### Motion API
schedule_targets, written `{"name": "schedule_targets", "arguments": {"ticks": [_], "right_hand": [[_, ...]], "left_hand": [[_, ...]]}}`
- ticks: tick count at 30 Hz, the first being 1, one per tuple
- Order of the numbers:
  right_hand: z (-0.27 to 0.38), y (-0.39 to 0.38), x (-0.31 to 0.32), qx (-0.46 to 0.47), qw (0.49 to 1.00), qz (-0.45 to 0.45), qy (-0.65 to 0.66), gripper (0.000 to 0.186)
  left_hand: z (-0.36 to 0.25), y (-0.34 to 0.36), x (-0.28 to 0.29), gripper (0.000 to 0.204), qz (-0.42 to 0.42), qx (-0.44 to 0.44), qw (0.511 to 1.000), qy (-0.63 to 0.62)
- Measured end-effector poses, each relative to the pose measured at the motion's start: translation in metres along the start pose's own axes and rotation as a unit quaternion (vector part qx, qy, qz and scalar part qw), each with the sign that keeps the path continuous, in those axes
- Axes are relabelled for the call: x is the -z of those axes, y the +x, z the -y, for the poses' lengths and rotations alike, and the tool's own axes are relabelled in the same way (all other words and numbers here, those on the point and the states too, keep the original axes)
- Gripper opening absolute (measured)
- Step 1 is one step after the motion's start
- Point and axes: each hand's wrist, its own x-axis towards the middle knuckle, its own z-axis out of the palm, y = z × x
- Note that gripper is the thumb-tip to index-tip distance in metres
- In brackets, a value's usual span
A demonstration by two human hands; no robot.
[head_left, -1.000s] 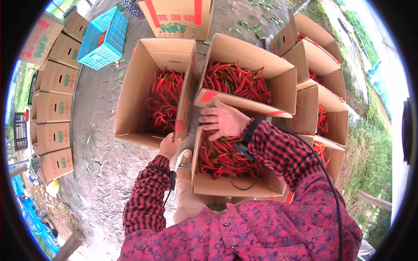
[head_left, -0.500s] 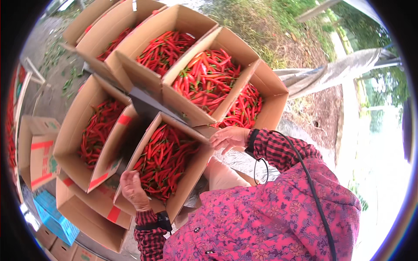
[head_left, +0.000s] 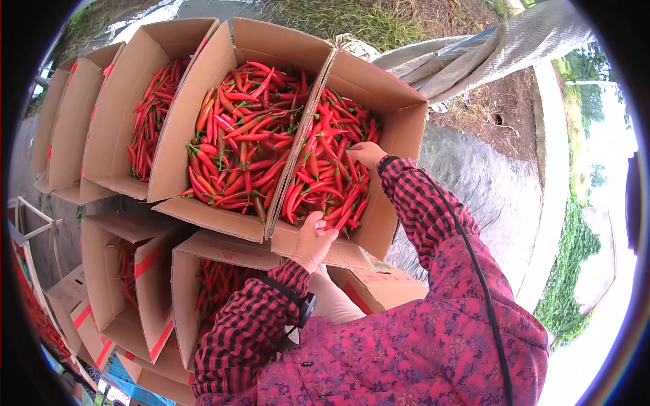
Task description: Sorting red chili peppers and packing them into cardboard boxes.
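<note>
Red chili peppers (head_left: pixel 332 172) with green stems fill the rightmost cardboard box (head_left: pixel 396 139). My right hand (head_left: pixel 367 154) reaches over its right side, fingers stretched out with their tips at the peppers. Over the near flap of this same box is my left hand (head_left: pixel 313 243), its thumb raised apart from the fingers and nothing seen in it. Immediately left stands a larger box (head_left: pixel 196 95) heaped with more chili peppers (head_left: pixel 247 135). Its wall runs between the two heaps.
Further boxes of chili peppers stand in a row at left, including a tall open box (head_left: pixel 115 145). Nearer are two lower boxes, one by my left forearm (head_left: pixel 186 271). A blue crate (head_left: pixel 139 387) sits lower left. Grey sheeting (head_left: pixel 467 183) covers ground at right.
My view has shifted toward the far boxes. Both hands have left the near box; the right now reaches into the rightmost box, the left is over its near flap.
</note>
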Motion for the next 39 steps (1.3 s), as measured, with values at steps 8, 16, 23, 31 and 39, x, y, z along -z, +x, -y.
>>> {"name": "schedule_targets", "arguments": {"ticks": [8,16,23,31,39], "right_hand": [[0.000,0.120,0.009,0.088,0.991,-0.096,-0.019,0.060],[-0.024,0.200,0.000,0.134,0.977,-0.143,0.079,0.083],[0.017,0.185,-0.014,0.024,0.997,-0.005,-0.070,0.108],[0.029,0.199,-0.027,0.053,0.997,0.010,0.048,0.121],[-0.007,0.193,-0.028,0.105,0.986,0.070,0.107,0.107]], "left_hand": [[0.026,0.166,0.003,0.079,-0.254,-0.049,0.961,0.096],[0.022,0.250,-0.010,0.092,-0.244,-0.128,0.938,0.210],[-0.004,0.279,0.012,0.106,-0.236,-0.068,0.907,0.343],[-0.012,0.299,0.015,0.121,-0.125,-0.010,0.921,0.369],[0.010,0.304,0.008,0.125,-0.109,0.024,0.954,0.278]]}}
